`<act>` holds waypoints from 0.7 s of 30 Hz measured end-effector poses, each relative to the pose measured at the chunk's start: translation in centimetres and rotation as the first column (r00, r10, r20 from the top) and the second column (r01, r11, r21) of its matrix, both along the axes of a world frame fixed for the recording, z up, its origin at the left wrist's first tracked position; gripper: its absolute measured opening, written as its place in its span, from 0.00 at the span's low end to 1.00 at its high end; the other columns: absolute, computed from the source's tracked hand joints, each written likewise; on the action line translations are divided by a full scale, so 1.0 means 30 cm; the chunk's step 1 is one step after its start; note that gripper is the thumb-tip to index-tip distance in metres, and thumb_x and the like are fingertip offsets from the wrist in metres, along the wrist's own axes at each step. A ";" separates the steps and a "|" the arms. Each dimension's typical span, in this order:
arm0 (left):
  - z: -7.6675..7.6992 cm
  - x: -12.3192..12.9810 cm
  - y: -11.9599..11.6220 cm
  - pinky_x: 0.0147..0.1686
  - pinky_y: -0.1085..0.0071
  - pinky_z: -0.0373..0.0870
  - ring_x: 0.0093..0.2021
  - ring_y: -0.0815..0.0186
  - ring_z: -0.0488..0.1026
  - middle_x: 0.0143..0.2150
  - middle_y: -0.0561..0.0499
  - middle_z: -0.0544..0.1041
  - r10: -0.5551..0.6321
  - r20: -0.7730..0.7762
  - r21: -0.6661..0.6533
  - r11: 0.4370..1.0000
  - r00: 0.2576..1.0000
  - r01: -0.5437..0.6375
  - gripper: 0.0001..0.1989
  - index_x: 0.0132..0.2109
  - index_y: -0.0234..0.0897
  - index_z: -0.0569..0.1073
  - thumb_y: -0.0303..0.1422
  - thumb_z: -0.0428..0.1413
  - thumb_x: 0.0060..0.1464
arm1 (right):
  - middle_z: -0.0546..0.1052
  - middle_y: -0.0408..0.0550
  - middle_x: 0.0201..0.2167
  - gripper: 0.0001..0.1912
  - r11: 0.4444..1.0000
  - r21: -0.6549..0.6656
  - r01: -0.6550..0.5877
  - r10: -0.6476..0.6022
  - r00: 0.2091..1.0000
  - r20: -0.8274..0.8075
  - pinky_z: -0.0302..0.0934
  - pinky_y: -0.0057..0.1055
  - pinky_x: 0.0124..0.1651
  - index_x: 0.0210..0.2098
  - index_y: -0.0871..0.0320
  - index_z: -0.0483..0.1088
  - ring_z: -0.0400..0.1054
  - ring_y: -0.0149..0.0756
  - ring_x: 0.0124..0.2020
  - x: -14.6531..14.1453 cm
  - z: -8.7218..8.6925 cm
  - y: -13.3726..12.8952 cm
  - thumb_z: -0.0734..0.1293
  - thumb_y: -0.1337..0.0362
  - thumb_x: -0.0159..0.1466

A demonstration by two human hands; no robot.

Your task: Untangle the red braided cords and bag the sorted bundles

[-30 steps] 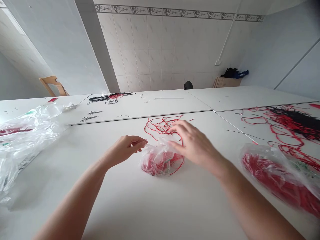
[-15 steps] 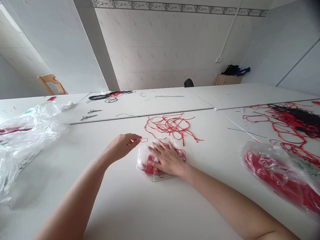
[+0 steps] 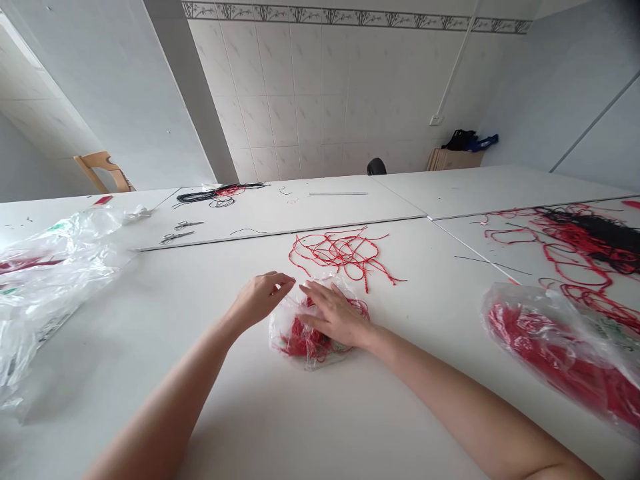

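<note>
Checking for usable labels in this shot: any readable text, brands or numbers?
No text is legible in this view.
Plastic bag at centre: small green print, too blurred to read.
Plastic bag at right: green print, too blurred to read.
Plastic bag at left: green and dark print, too blurred to read.

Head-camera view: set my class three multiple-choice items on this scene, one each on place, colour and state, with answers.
1. Where is the loose red cord? A on the chair; B beyond the plastic bag; C on the floor.
2. What colour is the cord inside the bag? A blue; B green; C red.
3. The right hand is: A holding scissors; B resting on the bag; C raised high above it.

Answers: 1 B, it lies past the bag's far side. 2 C, red shows through the plastic. 3 B, its fingers lie on the plastic.
</note>
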State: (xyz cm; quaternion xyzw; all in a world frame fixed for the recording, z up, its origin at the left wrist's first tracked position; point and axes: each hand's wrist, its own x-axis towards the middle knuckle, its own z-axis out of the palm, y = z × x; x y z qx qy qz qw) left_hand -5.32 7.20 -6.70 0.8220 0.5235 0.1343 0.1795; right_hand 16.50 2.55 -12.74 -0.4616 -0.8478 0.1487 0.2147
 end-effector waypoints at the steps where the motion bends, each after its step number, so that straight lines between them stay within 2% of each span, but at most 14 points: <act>1: -0.003 0.005 -0.004 0.38 0.67 0.71 0.39 0.60 0.78 0.50 0.48 0.82 -0.027 0.006 -0.004 1.000 1.000 0.027 0.22 0.52 0.44 0.81 0.46 0.46 0.67 | 0.62 0.57 0.71 0.31 1.000 0.020 0.014 -0.012 0.996 -0.092 0.47 0.46 0.73 0.71 0.58 0.57 0.52 0.43 0.73 0.018 0.028 0.004 0.55 0.48 0.75; 3: -0.006 0.004 -0.006 0.38 0.67 0.70 0.38 0.60 0.78 0.49 0.48 0.82 -0.078 0.013 -0.018 0.997 0.997 0.078 0.21 0.52 0.45 0.81 0.46 0.47 0.66 | 0.69 0.57 0.65 0.23 0.995 0.080 0.064 -0.044 0.972 -0.232 0.58 0.39 0.67 0.64 0.59 0.65 0.62 0.41 0.67 0.066 0.099 0.003 0.58 0.54 0.75; 4: -0.007 0.000 -0.005 0.38 0.67 0.70 0.38 0.60 0.78 0.48 0.48 0.82 -0.097 0.015 -0.026 0.995 0.995 0.098 0.21 0.52 0.45 0.81 0.45 0.47 0.66 | 0.74 0.56 0.59 0.18 0.992 0.091 0.083 -0.059 0.968 -0.243 0.62 0.37 0.61 0.58 0.58 0.70 0.68 0.40 0.60 0.093 0.139 -0.003 0.58 0.57 0.75; 5: -0.008 -0.005 -0.003 0.38 0.67 0.70 0.37 0.60 0.78 0.48 0.48 0.82 -0.113 0.017 -0.037 0.993 0.993 0.114 0.20 0.52 0.45 0.81 0.45 0.48 0.66 | 0.78 0.52 0.51 0.14 0.993 0.073 0.087 -0.071 0.976 -0.204 0.65 0.35 0.54 0.51 0.57 0.73 0.73 0.39 0.51 0.121 0.177 -0.013 0.59 0.60 0.75; 7: -0.010 -0.016 0.002 0.37 0.67 0.70 0.38 0.60 0.78 0.48 0.48 0.82 -0.135 0.019 -0.060 0.989 0.991 0.136 0.19 0.52 0.45 0.81 0.44 0.50 0.64 | 0.80 0.45 0.35 0.11 0.994 -0.027 0.109 -0.110 0.993 -0.034 0.63 0.31 0.41 0.38 0.55 0.74 0.73 0.36 0.37 0.166 0.242 -0.038 0.61 0.63 0.72; 9: -0.012 -0.023 0.007 0.37 0.67 0.71 0.39 0.59 0.79 0.47 0.47 0.82 -0.146 0.019 -0.080 0.986 0.989 0.147 0.18 0.52 0.44 0.82 0.43 0.53 0.62 | 0.78 0.41 0.30 0.09 0.983 -0.144 0.110 -0.093 0.989 0.118 0.58 0.28 0.34 0.32 0.55 0.72 0.71 0.33 0.31 0.190 0.276 -0.063 0.64 0.64 0.69; 11: -0.014 -0.027 0.008 0.39 0.66 0.73 0.41 0.57 0.79 0.46 0.47 0.82 -0.152 0.022 -0.091 0.984 0.988 0.154 0.17 0.50 0.44 0.82 0.41 0.54 0.60 | 0.78 0.41 0.33 0.06 0.977 -0.182 0.116 -0.069 0.967 0.244 0.55 0.27 0.32 0.32 0.55 0.71 0.71 0.32 0.32 0.190 0.274 -0.077 0.66 0.65 0.67; 14: -0.011 -0.027 0.006 0.40 0.66 0.74 0.41 0.57 0.79 0.46 0.47 0.82 -0.159 0.033 -0.093 0.982 0.987 0.161 0.16 0.48 0.44 0.82 0.38 0.54 0.59 | 0.79 0.45 0.38 0.01 0.981 -0.130 0.147 -0.086 0.917 0.388 0.56 0.28 0.33 0.36 0.57 0.72 0.74 0.36 0.36 0.166 0.226 -0.074 0.68 0.68 0.65; 18: -0.006 -0.024 0.002 0.40 0.66 0.74 0.42 0.57 0.79 0.44 0.47 0.82 -0.152 0.054 -0.074 0.985 0.987 0.156 0.16 0.47 0.44 0.82 0.37 0.53 0.59 | 0.80 0.52 0.39 0.06 0.977 -0.119 0.179 -0.106 0.882 0.459 0.60 0.32 0.34 0.38 0.60 0.73 0.76 0.45 0.39 0.136 0.168 -0.062 0.68 0.74 0.61; 21: -0.008 -0.027 0.005 0.40 0.66 0.74 0.42 0.57 0.79 0.44 0.47 0.82 -0.141 0.073 -0.071 0.987 0.987 0.147 0.16 0.47 0.45 0.82 0.38 0.52 0.59 | 0.80 0.54 0.37 0.09 0.973 -0.126 0.194 -0.110 0.868 0.485 0.61 0.33 0.36 0.38 0.60 0.73 0.77 0.47 0.39 0.128 0.164 -0.064 0.65 0.77 0.61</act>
